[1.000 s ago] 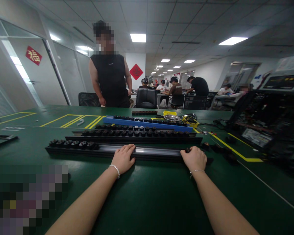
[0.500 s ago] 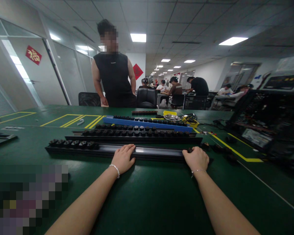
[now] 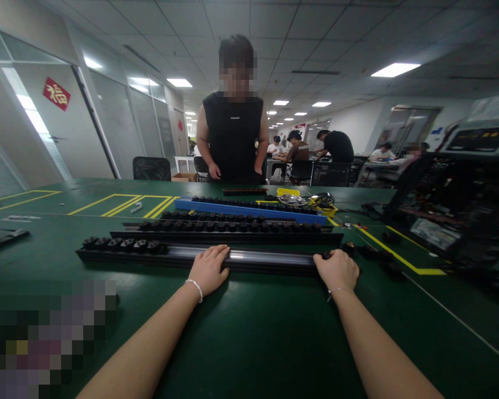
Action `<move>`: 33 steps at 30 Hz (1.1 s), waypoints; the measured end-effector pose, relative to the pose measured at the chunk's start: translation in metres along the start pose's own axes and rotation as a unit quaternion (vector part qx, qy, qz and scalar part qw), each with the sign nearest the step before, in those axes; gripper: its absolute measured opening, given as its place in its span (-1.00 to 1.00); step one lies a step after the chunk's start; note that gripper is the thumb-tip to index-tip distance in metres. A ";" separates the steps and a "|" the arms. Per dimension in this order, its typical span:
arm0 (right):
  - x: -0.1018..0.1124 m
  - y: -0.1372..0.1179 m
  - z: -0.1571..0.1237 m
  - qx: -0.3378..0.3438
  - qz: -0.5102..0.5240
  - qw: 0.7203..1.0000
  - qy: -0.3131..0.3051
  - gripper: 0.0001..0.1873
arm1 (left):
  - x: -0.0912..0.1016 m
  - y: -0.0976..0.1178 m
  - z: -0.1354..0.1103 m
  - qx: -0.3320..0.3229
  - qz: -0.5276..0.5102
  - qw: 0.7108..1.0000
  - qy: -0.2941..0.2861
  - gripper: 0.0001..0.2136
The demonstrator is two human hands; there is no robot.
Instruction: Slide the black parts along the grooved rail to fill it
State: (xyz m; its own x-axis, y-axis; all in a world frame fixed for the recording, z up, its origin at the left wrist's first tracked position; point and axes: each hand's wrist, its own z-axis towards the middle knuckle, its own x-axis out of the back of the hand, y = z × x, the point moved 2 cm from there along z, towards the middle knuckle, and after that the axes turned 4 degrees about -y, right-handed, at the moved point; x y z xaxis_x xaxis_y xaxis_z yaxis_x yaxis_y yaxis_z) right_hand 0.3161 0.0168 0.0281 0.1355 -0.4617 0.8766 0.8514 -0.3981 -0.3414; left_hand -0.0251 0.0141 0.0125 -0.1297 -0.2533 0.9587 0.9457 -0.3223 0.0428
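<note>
one head-worn camera looks forward and down across the green table [image 3: 258, 338]. left hand [image 3: 208, 271] and right hand [image 3: 340, 271] are near, the room [image 3: 362, 119] farther off.

Left hand [image 3: 209, 271] and right hand [image 3: 338, 271] rest on a black rail [image 3: 270, 259].

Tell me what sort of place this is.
Probably an assembly workshop in an office-like room: a shiny green, yellow-lined tabletop, a long black rail bearing small black parts, and rectangular white ceiling lights.
</note>
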 end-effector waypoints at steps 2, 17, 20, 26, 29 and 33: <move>0.000 0.001 0.000 -0.001 -0.002 1.000 0.006 -0.56 | 0.000 0.000 0.000 0.000 -0.001 1.000 0.001 -0.50; 0.000 0.011 0.006 -0.019 -0.008 1.000 0.007 -0.50 | -0.002 -0.001 0.000 -0.009 -0.003 1.000 0.015 -0.50; 0.001 0.012 0.006 -0.024 -0.006 1.000 0.012 -0.49 | -0.001 -0.001 0.000 -0.007 -0.002 1.000 0.012 -0.50; 0.000 0.014 0.006 -0.032 0.002 0.999 0.020 -0.51 | 0.000 0.000 0.000 0.002 -0.002 1.000 -0.002 -0.50; -0.001 0.016 0.007 -0.038 0.009 0.999 0.030 -0.51 | 0.001 0.001 0.000 0.000 -0.007 1.000 -0.001 -0.50; -0.001 0.017 0.007 -0.042 0.016 0.998 0.035 -0.52 | 0.002 0.001 0.000 0.004 -0.006 1.000 -0.001 -0.50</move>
State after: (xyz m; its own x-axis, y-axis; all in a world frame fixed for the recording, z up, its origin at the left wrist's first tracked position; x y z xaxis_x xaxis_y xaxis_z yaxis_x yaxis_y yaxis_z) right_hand 0.3342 0.0156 0.0241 0.1229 -0.5286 0.8399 0.8010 -0.4469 -0.3984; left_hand -0.0244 0.0129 0.0148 -0.1408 -0.2469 0.9588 0.9461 -0.3188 0.0569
